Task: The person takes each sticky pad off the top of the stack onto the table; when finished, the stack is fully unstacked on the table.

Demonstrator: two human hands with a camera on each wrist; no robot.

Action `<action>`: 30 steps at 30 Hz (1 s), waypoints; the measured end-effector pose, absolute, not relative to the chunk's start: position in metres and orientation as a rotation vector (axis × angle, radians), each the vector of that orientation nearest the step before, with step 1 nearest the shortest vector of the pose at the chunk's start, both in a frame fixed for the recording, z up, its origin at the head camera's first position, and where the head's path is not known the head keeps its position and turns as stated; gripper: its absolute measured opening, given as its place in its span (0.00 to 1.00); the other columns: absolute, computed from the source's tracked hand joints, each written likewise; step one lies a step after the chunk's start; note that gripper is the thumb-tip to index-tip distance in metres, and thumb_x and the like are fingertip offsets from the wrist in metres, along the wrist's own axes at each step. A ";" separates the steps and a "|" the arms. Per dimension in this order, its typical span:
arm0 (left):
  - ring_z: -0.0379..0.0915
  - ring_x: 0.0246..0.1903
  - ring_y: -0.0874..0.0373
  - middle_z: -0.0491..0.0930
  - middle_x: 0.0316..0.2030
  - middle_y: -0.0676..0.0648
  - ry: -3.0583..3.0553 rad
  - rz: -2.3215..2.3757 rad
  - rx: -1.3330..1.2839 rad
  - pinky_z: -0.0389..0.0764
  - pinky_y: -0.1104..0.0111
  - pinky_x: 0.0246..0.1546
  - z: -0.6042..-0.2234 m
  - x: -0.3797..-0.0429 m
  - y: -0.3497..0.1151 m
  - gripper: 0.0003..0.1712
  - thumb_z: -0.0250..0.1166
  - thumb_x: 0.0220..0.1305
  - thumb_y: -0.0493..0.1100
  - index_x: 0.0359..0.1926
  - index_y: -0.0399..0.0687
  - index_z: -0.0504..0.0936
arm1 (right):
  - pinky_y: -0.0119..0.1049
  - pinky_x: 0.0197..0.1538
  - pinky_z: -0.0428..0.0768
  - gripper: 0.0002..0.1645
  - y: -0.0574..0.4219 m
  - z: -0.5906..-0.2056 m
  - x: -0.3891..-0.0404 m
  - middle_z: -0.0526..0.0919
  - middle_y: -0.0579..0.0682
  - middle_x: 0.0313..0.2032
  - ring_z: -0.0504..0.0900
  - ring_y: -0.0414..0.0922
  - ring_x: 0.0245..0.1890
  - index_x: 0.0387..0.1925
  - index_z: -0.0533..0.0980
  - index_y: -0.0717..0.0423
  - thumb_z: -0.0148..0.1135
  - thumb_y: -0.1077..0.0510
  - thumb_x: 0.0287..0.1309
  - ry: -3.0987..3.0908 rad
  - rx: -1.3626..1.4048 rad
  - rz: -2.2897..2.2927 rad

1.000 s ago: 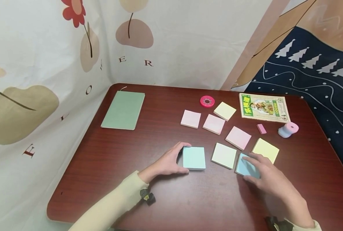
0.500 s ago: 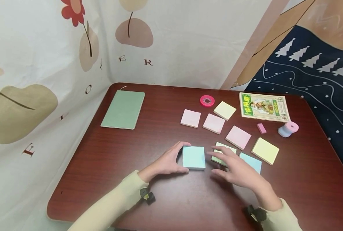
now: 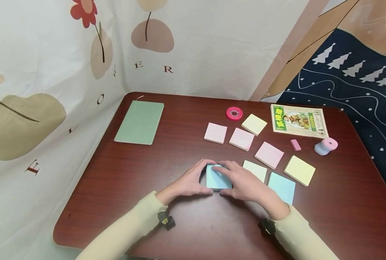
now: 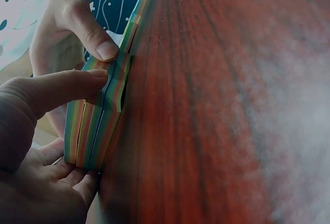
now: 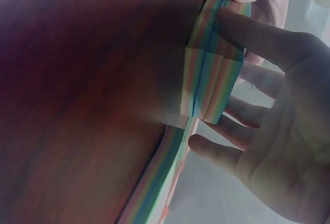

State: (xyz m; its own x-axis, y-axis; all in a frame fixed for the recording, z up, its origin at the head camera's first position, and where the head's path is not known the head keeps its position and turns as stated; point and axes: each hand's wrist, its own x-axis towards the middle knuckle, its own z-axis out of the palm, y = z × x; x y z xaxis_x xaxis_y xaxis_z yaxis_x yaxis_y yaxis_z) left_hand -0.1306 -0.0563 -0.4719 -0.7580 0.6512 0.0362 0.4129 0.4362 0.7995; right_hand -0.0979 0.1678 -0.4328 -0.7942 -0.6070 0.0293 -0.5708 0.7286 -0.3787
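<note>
A squared-up stack of sticky note pads (image 3: 216, 181), light blue on top with rainbow-striped edges, lies on the table between both hands. My left hand (image 3: 193, 180) grips its left side, thumb at the near edge and fingers at the far edge. From the right, my right hand (image 3: 246, 183) holds the same stack between thumb and fingers. Layered pads (image 4: 93, 131) show in the left wrist view, both thumbs against one side. Just right of the right hand lie a pale green pad (image 3: 257, 169), partly covered, and a blue pad (image 3: 282, 188).
Further pads lie beyond: pink (image 3: 269, 155), yellow (image 3: 299, 170) and several more. A red tape ring (image 3: 234, 113), a booklet (image 3: 298, 121), a pink eraser (image 3: 295, 145) and a pink-and-white spool (image 3: 325, 146) sit behind. A green notebook (image 3: 139, 122) is at back left.
My right hand has moved left from the blue pad, past the pale green pad, onto the right side of the stack. The left hand has stayed on the stack.
</note>
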 end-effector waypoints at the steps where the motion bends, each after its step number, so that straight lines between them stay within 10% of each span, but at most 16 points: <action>1: 0.66 0.59 0.60 0.69 0.61 0.51 2.413 1.226 0.918 0.67 0.61 0.60 -0.472 -0.131 -0.056 0.51 0.81 0.40 0.44 0.66 0.49 0.65 | 0.44 0.49 0.78 0.46 0.167 -0.432 -0.098 0.72 0.52 0.61 0.72 0.48 0.55 0.66 0.71 0.49 0.79 0.48 0.44 2.837 -0.965 -0.560; 17: 0.65 0.59 0.60 0.70 0.60 0.51 2.405 1.231 0.903 0.66 0.61 0.61 -0.472 -0.130 -0.055 0.50 0.80 0.40 0.42 0.65 0.48 0.65 | 0.47 0.48 0.78 0.41 0.192 -0.392 -0.113 0.75 0.50 0.55 0.74 0.48 0.50 0.61 0.76 0.46 0.79 0.47 0.41 2.847 -0.850 -0.534; 30: 0.66 0.57 0.58 0.69 0.58 0.52 2.408 1.217 0.908 0.67 0.59 0.60 -0.471 -0.129 -0.055 0.47 0.80 0.42 0.43 0.64 0.49 0.67 | 0.45 0.45 0.78 0.39 0.144 -0.407 -0.190 0.74 0.51 0.57 0.72 0.48 0.53 0.62 0.74 0.47 0.74 0.45 0.46 2.932 -0.892 -0.641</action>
State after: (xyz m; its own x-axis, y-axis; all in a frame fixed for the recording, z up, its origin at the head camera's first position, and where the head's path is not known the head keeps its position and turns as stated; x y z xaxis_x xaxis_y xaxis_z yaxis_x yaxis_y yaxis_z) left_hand -0.1291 -0.0549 -0.4708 -0.7580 0.6519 0.0210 0.4036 0.4435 0.8003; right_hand -0.1899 0.1440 -0.4074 -0.8375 -0.5358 0.1073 -0.5316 0.7537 -0.3864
